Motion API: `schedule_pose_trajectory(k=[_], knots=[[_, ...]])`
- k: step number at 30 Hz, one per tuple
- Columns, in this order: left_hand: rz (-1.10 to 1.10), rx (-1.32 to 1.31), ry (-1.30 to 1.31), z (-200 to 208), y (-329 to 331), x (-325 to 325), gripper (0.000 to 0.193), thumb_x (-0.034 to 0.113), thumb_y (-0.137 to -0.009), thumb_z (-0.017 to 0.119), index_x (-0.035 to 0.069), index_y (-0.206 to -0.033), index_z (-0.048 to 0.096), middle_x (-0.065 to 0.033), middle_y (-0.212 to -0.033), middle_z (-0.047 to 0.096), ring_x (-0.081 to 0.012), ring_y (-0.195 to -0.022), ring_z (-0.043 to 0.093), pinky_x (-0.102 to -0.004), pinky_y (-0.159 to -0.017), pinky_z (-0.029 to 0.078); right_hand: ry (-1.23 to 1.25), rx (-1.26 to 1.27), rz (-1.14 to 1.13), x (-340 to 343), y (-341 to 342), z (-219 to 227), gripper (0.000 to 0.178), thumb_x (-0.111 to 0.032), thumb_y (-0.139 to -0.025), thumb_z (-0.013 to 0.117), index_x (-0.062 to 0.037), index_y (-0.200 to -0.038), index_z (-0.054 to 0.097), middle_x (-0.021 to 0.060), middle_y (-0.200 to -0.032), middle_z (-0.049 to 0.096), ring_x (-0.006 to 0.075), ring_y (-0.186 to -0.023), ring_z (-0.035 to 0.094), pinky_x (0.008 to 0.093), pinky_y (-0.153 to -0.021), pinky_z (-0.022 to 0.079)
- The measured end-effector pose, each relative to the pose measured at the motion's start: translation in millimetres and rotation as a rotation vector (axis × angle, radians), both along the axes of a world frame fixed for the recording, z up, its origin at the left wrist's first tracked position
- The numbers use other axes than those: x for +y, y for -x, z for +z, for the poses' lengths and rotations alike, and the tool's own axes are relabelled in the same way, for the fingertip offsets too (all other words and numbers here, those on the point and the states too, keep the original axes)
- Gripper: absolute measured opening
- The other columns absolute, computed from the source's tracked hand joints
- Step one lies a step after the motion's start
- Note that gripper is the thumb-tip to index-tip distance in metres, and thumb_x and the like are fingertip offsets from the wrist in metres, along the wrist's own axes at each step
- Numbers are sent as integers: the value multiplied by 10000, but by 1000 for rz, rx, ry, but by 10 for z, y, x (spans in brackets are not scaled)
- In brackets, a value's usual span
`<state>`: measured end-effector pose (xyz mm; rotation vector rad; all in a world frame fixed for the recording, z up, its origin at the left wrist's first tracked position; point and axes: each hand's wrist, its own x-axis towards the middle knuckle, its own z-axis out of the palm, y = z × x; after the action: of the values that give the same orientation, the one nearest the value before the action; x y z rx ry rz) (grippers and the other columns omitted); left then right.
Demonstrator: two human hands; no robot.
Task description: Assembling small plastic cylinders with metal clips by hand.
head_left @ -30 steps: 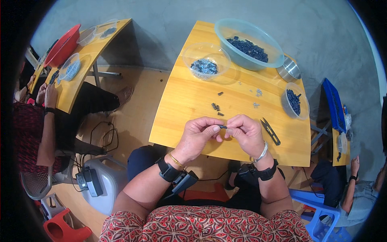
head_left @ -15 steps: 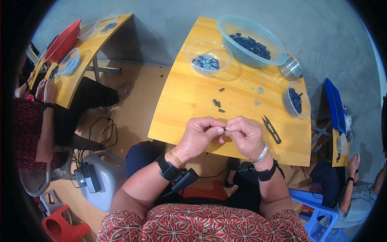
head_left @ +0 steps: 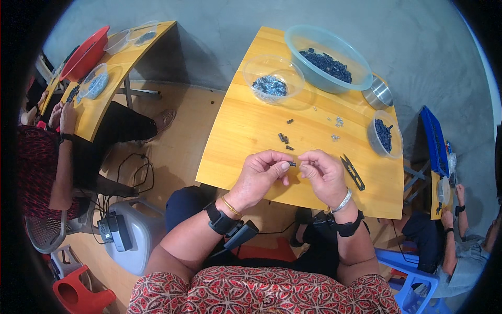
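My left hand [head_left: 257,175] pinches a small black plastic piece [head_left: 292,164] between thumb and forefinger, above the table's near edge. Just to its right, my right hand [head_left: 325,175] has thumb and fingertips drawn together, a small gap away from the piece. Anything in those right fingertips is too small to make out. Several similar black pieces [head_left: 283,138] lie on the wooden table [head_left: 235,152] beyond my left hand. Tiny silver metal parts [head_left: 335,138] sit in loose groups farther back. Black thread snips [head_left: 353,172] rest beside my right hand.
Along the back stand a clear bowl [head_left: 273,65] and a blue-green basin [head_left: 319,83] of black parts. A steel bowl [head_left: 378,94] and a clear tub [head_left: 385,125] are at the right edge. Co-workers sit at a left table [head_left: 117,83] and at the right, near a blue tray [head_left: 434,138].
My right hand has drawn back slightly to the right, away from the black piece. The piece stays in my left fingers and shows more now.
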<state>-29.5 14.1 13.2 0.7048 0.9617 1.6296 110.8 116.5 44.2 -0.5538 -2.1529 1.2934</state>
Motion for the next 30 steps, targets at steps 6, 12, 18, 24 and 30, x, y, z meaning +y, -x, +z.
schedule_pose_trajectory(k=[6,12,18,24,30], knots=[[9,8,-10,2,-9,12,140,30,-846,536,-15,-973,573,-59,-827,595,-107,-663,557,-216,-626,475,-221,-34,12,-68,52,78,69,14,-746,609,2,-794,560,73,-722,552,141,-627,547,233,-564,442],[22,-31,11,24,-33,10,133,22,-834,550,-14,-958,582,-65,-832,599,-106,-670,559,-216,-640,475,-316,-3,38,-73,55,59,86,26,-722,592,-10,-786,547,105,-720,550,232,-618,559,288,-549,442],[247,654,-108,-58,-204,47,92,-18,-741,623,5,-829,615,-70,-788,582,-141,-709,555,-241,-628,461,-493,-92,26,18,-37,-50,99,5,-635,612,-35,-713,565,75,-695,557,243,-690,529,327,-639,411],[353,1117,-169,-5,-235,75,147,-40,-622,656,26,-747,614,-86,-732,554,-249,-708,506,-325,-649,403,-564,-171,-20,20,-86,-141,48,-19,-632,590,-61,-653,577,41,-682,559,228,-725,500,331,-674,372],[325,1222,-162,-6,-224,62,113,7,-626,656,54,-720,616,-57,-710,557,-240,-703,503,-333,-682,369,-453,-200,117,176,-155,-61,29,-35,-679,583,-44,-706,581,76,-688,559,259,-667,500,353,-622,393]])
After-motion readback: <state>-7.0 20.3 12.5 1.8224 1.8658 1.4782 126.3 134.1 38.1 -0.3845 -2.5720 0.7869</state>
